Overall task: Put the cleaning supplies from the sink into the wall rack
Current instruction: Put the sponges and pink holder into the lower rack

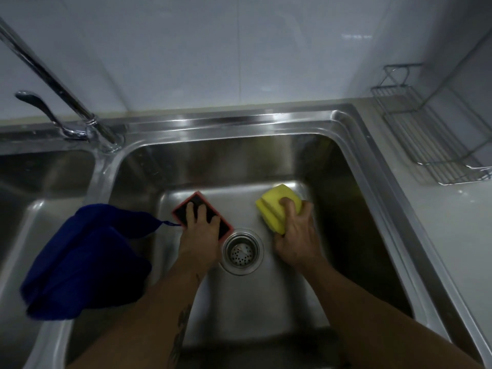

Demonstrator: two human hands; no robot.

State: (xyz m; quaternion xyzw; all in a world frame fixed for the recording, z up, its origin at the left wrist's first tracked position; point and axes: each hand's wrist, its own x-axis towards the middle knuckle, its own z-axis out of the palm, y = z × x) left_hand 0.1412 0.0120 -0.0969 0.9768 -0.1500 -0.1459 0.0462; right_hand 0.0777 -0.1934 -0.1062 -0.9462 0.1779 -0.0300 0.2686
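Observation:
A flat black scrub pad with a red edge (195, 203) lies on the bottom of the steel sink (266, 161), left of the drain. My left hand (199, 235) rests on top of it with fingers spread. My right hand (295, 235) is closed around a yellow sponge (274, 206) on the sink floor, right of the drain. The wire wall rack (426, 134) hangs on the right wall above the counter and holds nothing.
A dark blue cloth (85, 259) is draped over the divider between the two basins. The chrome faucet (66, 94) rises at the back left. The round drain strainer (242, 251) sits between my hands. A pale counter (458, 222) runs along the right.

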